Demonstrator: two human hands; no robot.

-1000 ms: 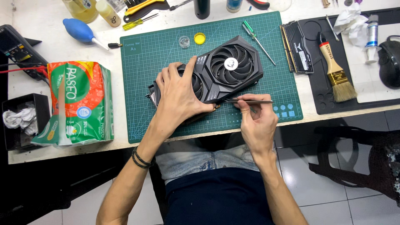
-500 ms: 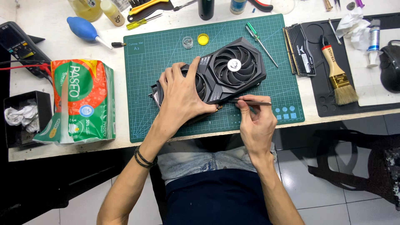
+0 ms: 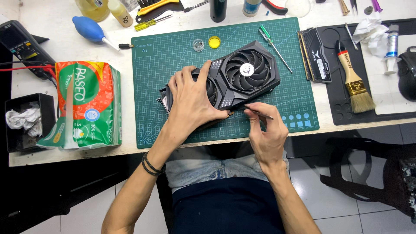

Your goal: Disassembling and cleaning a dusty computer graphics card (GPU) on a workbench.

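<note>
A black graphics card with two fans [image 3: 242, 76] lies tilted on a green cutting mat [image 3: 173, 52]. My left hand [image 3: 193, 99] lies flat over its left fan and presses it down. My right hand [image 3: 264, 130] pinches a thin metal tool [image 3: 260, 112] like a pen. The tool's tip touches the card's near edge, close to my left thumb. The card's left end is hidden under my palm.
A green-handled screwdriver [image 3: 271, 39], a clear cap [image 3: 198, 44] and a yellow cap [image 3: 214, 42] lie on the mat. Memory sticks [image 3: 315, 54] and a paintbrush [image 3: 353, 80] lie right. A tissue pack [image 3: 84, 104], blue air blower [image 3: 89, 29], multimeter [image 3: 19, 43] and black bin [image 3: 26, 121] stand left.
My right hand has shifted slightly left along the card's near edge with the tool. My left hand stays on the card.
</note>
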